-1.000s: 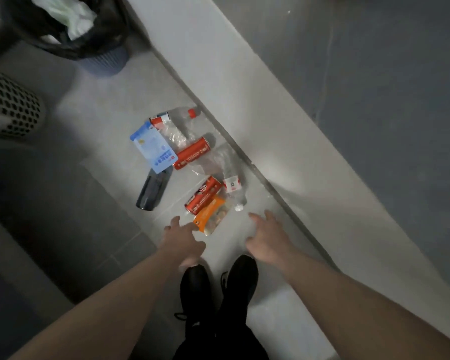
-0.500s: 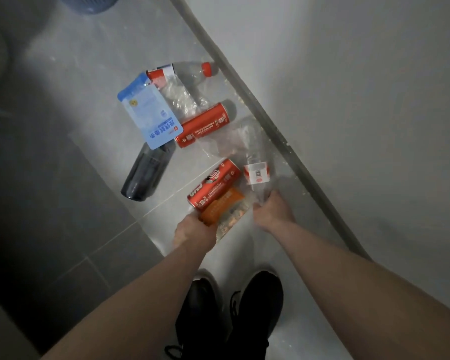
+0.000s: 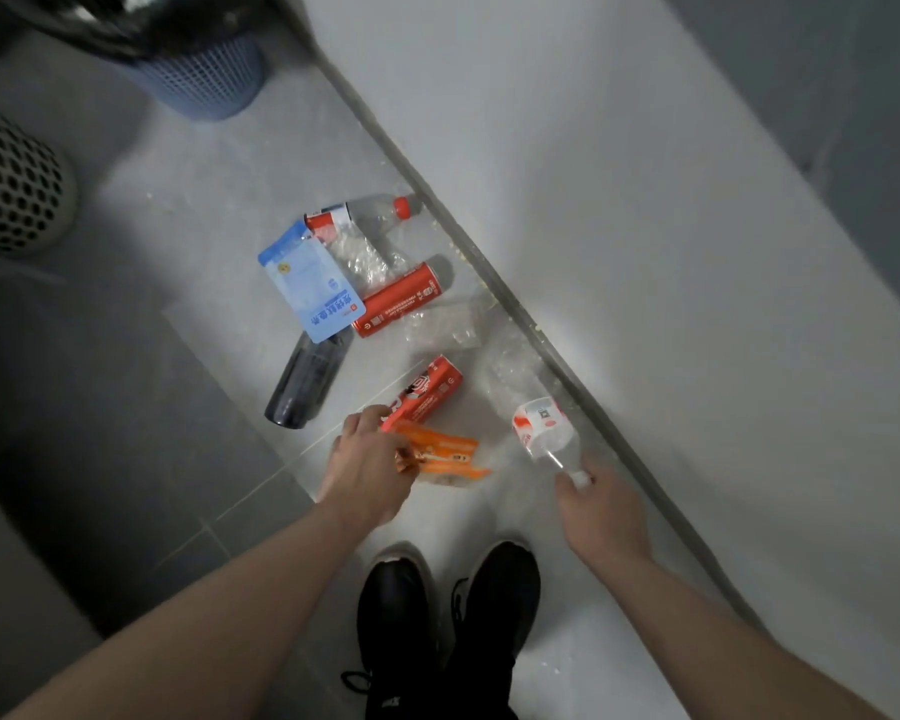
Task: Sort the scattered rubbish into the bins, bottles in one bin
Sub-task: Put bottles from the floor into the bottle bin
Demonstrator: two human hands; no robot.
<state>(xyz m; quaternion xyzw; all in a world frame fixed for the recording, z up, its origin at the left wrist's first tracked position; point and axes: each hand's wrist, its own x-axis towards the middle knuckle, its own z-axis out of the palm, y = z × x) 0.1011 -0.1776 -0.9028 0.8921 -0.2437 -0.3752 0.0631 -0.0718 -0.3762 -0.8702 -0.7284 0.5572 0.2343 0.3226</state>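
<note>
Beside the black shoes (image 3: 448, 615), the left hand (image 3: 367, 472) gripped an orange wrapper (image 3: 445, 452) just below a red can (image 3: 427, 389), while the right hand (image 3: 601, 511) clasped a clear bottle (image 3: 544, 431) by its neck, lifted off the floor (image 3: 178, 210).

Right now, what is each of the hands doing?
Left hand: closed on the orange packet.
Right hand: closed on the clear bottle, at its cap.

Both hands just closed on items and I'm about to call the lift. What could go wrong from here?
1. The right hand holds the clear bottle only by its cap end; it may swing or slip.
2. The left hand pinches the orange wrapper, which touches the red can; lifting may roll the can.
</note>
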